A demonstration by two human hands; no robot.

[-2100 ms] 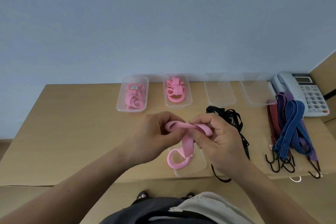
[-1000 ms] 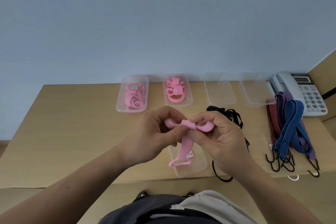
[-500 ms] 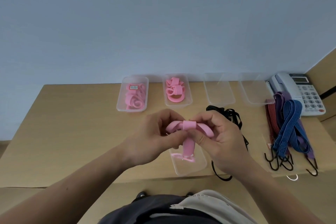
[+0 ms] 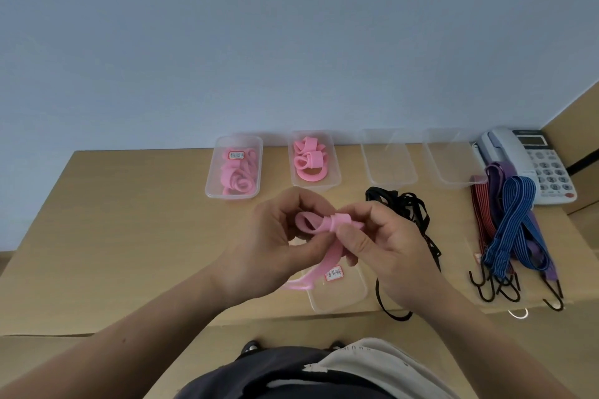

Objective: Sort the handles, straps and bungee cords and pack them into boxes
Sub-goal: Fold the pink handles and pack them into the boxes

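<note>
A: What's the room like?
B: Plain blue wall (image 4: 291, 42), tan desk (image 4: 129, 236), clear boxes (image 4: 210, 185) along its far edge.
A: The hands?
B: Left hand (image 4: 265, 256) and right hand (image 4: 389, 253) hold the pink strap (image 4: 319, 224) above the desk's near edge, fingers curled, pinching its folded loop.
A: How will it handle?
B: Probably light, soft and springy. Pinch the fold, or it may uncurl.
</note>
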